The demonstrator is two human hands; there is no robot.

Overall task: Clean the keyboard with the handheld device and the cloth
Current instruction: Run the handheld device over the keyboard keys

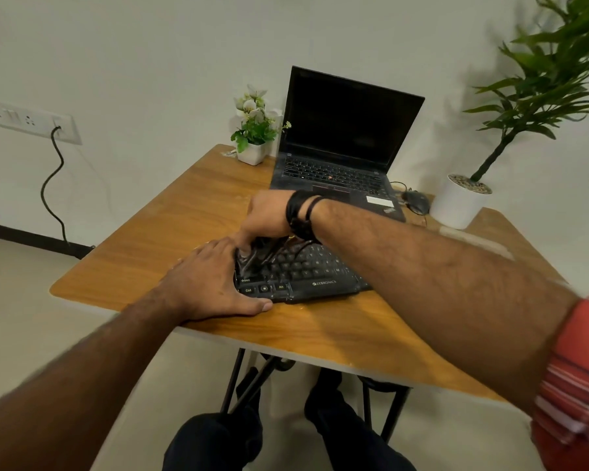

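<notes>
Both forearms reach in; left hand point(208, 280) lies flat, thumb along keyboard point(300, 277) front edge at table point(170, 212) centre. Right hand point(269, 215) curls over a dark item on keys, can't tell what. White pot point(251, 153) w/ flowers, bigger pot point(458, 205) w/ pebbles & plant.

Keyboard point(300, 270) front edge reads "ZEBRONICS", white print, at 6 o'clock of its key field. Bottom-row keys at 8 o'clock read "Ctrl" and "Alt". Laptop point(340, 154) palm-rest logo illegible.
</notes>
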